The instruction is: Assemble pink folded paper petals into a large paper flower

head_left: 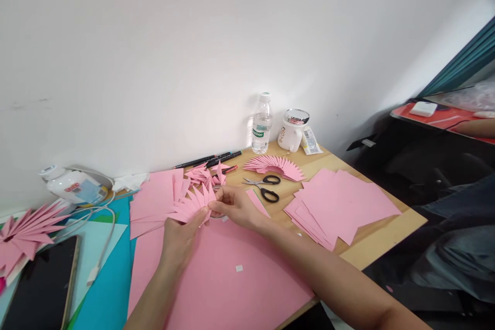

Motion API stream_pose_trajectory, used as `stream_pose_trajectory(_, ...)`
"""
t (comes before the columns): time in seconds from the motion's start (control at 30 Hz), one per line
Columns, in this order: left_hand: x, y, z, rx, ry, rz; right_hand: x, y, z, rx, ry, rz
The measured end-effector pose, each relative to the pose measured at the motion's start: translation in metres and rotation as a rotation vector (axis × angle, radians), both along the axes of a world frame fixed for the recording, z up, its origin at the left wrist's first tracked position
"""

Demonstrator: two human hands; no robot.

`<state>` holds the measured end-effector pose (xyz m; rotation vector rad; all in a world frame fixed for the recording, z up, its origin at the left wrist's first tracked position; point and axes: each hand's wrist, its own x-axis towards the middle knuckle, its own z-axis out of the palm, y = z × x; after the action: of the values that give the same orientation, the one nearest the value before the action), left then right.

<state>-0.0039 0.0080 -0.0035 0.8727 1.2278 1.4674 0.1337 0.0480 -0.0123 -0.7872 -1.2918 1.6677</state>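
Note:
A fan of folded pink paper pieces (pixel 195 202) is held up between both hands over a large pink sheet (pixel 247 299). My left hand (pixel 183 234) is closed on the fan's lower side, thumb on top. From the right, my right hand (pixel 235 206) pinches the fan's edge near its inner end; its fingertips partly hide that spot. Just behind the hands lie loose folded pink pieces (pixel 201 175). Black-handled scissors (pixel 266 181) rest to the right, close to a finished-looking curved pink fan (pixel 274 165).
A water bottle (pixel 262 124), a white mug (pixel 292 131) and several pens (pixel 209 159) stand or lie by the wall. Pink sheets (pixel 344 206) spread at right. A phone (pixel 42 289), a cable (pixel 112 232) and a white jar (pixel 73 185) are at left. Another person's arm (pixel 475 128) shows far right.

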Motion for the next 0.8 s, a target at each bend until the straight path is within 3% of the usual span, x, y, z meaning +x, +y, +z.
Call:
stream_pose_trajectory(0.13,0.0011,-0.0003,0.0030,-0.055,0.077,-0.071,0.0008,0.0009,0.0000,-0.062,-0.020,0.020)
stream_pose_trajectory(0.43,-0.0002,-0.0010,0.0096,-0.090,0.116,-0.038,-0.0005,0.0009,0.0025,-0.078,-0.051,-0.019)
stream_pose_trajectory(0.67,-0.0008,-0.0007,0.0033,-0.054,0.130,-0.018,-0.0048,-0.0022,-0.0024,0.051,-0.061,-0.100)
stream_pose_trajectory(0.8,-0.0013,-0.0007,0.0011,-0.113,0.097,-0.039,-0.0058,-0.0002,-0.0050,0.032,-0.064,-0.115)
